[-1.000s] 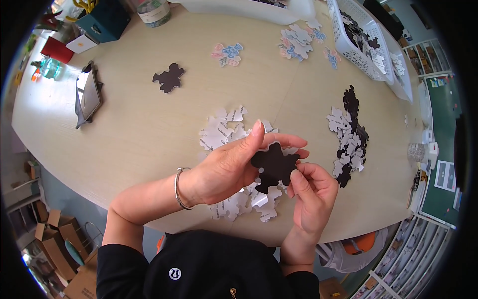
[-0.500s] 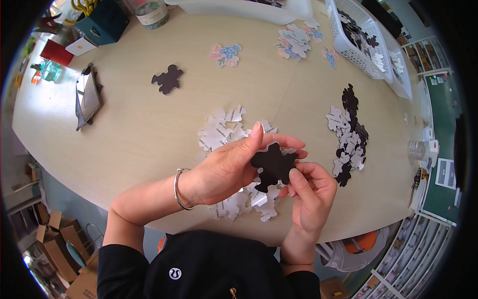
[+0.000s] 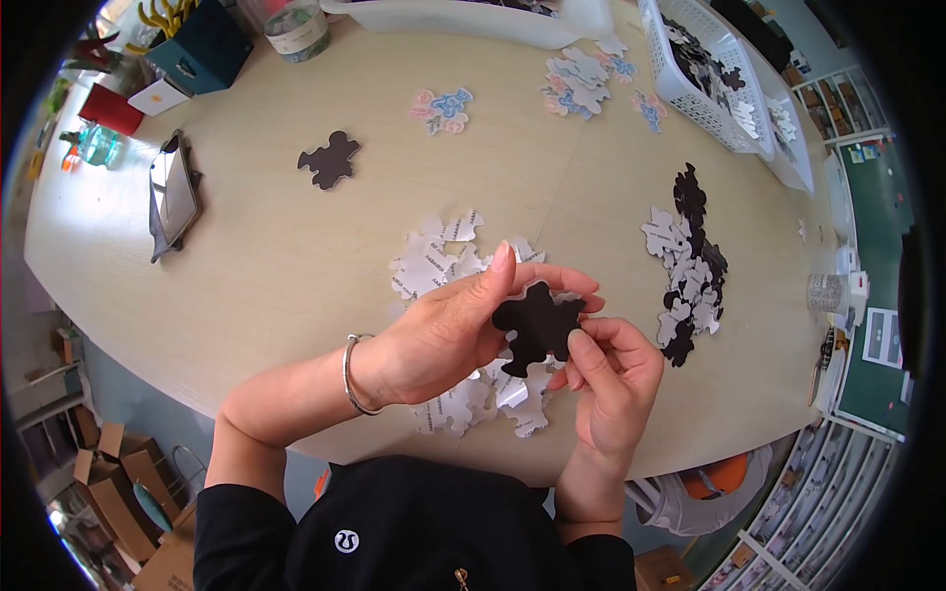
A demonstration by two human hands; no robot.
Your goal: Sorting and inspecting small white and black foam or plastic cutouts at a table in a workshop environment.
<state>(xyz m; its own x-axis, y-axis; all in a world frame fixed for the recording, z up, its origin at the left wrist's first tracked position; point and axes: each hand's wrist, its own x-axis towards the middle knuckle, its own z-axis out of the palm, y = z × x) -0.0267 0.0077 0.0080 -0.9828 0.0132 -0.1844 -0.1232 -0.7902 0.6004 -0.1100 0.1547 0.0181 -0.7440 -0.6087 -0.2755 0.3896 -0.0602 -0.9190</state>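
Head view, the only one. Black cut-out piece [image 3: 537,325] was up in front of the body, above the white pieces [image 3: 422,268] on the table [image 3: 246,295]. Right hand [image 3: 613,382]: thumb and fingers pinched on its lower right edge. Left hand [image 3: 441,330]: thumb raised, apart from the fingers, which lay behind the piece; their pressure could not be told.

Handling, judged by eye: light, thin, fairly stiff, matte so probably not slippery; narrow lobes likely the weak spots, liable to crease. Best hold: a broad part of the rim, palm beneath.

Counts: one black piece in hand; one lone dark piece [image 3: 330,161]; one floral piece [image 3: 441,110] set apart; one perforated basket [image 3: 705,106]. White pieces and mixed heap [image 3: 682,271] overlapped too much to count.
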